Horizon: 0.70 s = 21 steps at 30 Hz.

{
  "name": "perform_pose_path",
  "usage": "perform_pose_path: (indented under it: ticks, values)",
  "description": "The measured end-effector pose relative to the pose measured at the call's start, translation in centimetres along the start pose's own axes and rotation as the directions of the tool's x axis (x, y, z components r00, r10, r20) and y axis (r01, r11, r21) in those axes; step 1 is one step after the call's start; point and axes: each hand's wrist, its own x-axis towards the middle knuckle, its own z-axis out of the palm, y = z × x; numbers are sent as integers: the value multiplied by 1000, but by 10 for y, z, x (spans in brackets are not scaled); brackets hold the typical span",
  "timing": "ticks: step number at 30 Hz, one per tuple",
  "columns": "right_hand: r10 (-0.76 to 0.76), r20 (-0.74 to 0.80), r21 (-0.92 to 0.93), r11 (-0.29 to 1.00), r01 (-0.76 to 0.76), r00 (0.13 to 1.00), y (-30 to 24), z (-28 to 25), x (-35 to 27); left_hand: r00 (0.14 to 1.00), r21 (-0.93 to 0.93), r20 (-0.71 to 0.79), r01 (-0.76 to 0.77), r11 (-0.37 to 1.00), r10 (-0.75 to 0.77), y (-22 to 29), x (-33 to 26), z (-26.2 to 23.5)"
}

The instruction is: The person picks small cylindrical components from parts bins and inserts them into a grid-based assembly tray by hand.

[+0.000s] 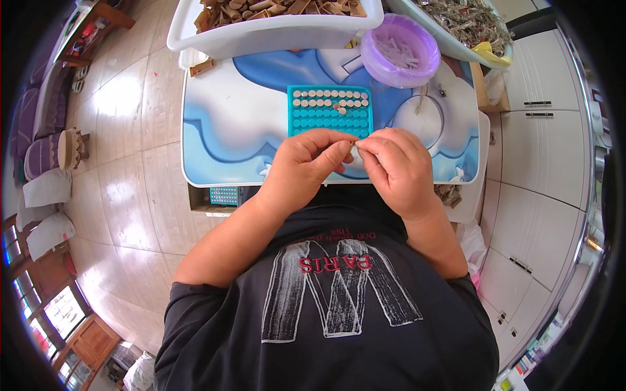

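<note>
Tiled floor and white cupboards are surrounding a small table [235, 124] with a blue and white cloud picture on its top. Both hands are meeting at the near edge of this table, at about 6 o'clock from the teal tray [330, 112]. The left hand [305, 164] is closing its fingers around something small, with thumb and forefinger pressed together at the tip; the right hand [396, 166] is pinching a small pale piece [356, 152] exactly where the two hands are touching. What the left hand is holding I cannot tell, because the fingers are hiding it. The tray is having many round holes, and only the two far rows are filled with pale caps, so most holes are open. At 1 o'clock from the tray a purple bowl [401, 51] is keeping little white parts, and at 11 o'clock a white tub [274, 29] is full of brown tubes. I am thinking the joining is going best when both hands are staying low over the table, so a dropped piece is landing there and not on the floor.
</note>
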Motion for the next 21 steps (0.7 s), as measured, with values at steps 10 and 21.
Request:
perform_pose_path:
  ticks: [10,21]
  values:
    - [-78,-213,-203,978,34,974,3,7,9,979,-96,55,199,975,-194,4,-19,20]
    - [292,-281,403,900,-164,914,12,-7,-10,880,764,-217,-117,635,422,101,52,-61]
